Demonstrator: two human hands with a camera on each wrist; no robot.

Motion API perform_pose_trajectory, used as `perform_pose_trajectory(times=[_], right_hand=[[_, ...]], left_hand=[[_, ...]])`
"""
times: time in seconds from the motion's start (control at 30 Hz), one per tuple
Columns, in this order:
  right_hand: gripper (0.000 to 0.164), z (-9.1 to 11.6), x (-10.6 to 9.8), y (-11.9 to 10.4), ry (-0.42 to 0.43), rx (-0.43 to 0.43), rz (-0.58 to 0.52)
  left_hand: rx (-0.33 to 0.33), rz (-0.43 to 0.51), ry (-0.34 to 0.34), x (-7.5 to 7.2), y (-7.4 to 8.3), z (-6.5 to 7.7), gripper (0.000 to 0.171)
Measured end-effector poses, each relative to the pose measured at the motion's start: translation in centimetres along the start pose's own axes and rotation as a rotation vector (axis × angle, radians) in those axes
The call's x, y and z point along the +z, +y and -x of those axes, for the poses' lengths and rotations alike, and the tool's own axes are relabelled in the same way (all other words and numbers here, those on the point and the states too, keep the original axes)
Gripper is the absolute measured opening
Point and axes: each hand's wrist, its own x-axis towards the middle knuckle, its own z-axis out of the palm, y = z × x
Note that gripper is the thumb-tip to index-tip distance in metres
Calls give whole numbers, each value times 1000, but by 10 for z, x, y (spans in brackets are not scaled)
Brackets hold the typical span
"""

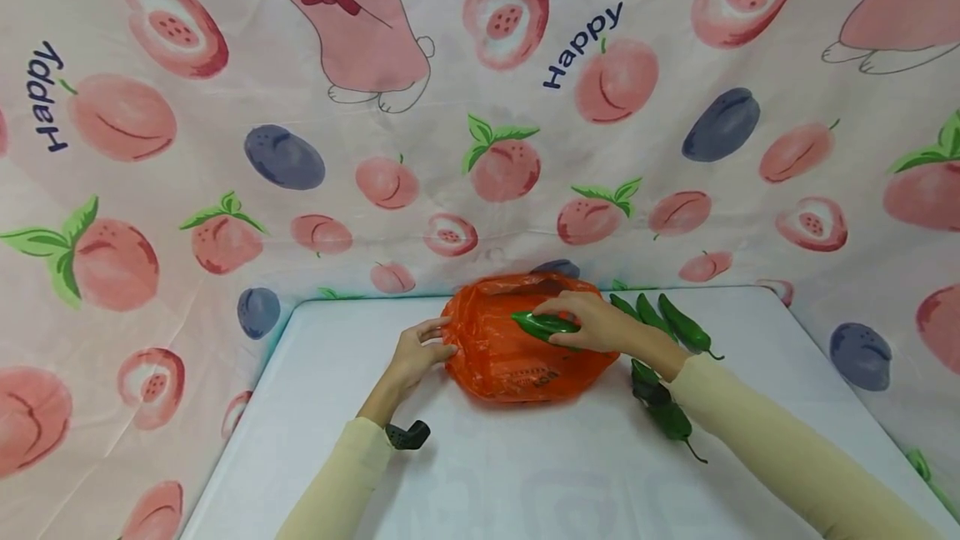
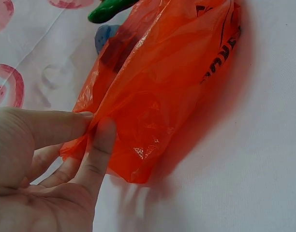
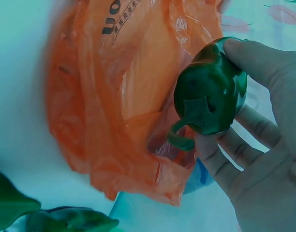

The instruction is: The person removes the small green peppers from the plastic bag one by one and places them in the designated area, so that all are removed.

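An orange-red plastic bag (image 1: 502, 369) with dark print lies at the back middle of the white table. My left hand (image 1: 408, 357) pinches the bag's left edge between thumb and fingers, clearly so in the left wrist view. Above the bag, my right hand (image 1: 592, 323) holds a green chili pepper (image 1: 546, 326). In the right wrist view, the pepper (image 3: 211, 87) is gripped between thumb and fingers, its curved stem facing the camera beside the bag's opening. Only the pepper's tip (image 2: 107, 10) shows in the left wrist view. What lies inside the bag is hidden.
More green peppers (image 1: 686, 325) lie on the table right of the bag, partly behind my right arm. Another green pepper (image 1: 671, 422) lies nearer on that side. Behind the table (image 1: 525, 473) hangs a fruit-patterned cloth (image 1: 420, 232). A black device (image 1: 408, 435) sits at my left wrist.
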Motion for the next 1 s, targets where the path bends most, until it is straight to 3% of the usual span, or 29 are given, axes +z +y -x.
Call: perform_pose_trajectory(times=[0.33, 1.0], right_hand=[[47, 28, -12, -1, 68, -15, 13], [48, 99, -26, 15, 199, 91, 38]], left_hand=[[18, 21, 23, -1, -5, -3, 55], [10, -7, 5, -5, -5, -3, 55]])
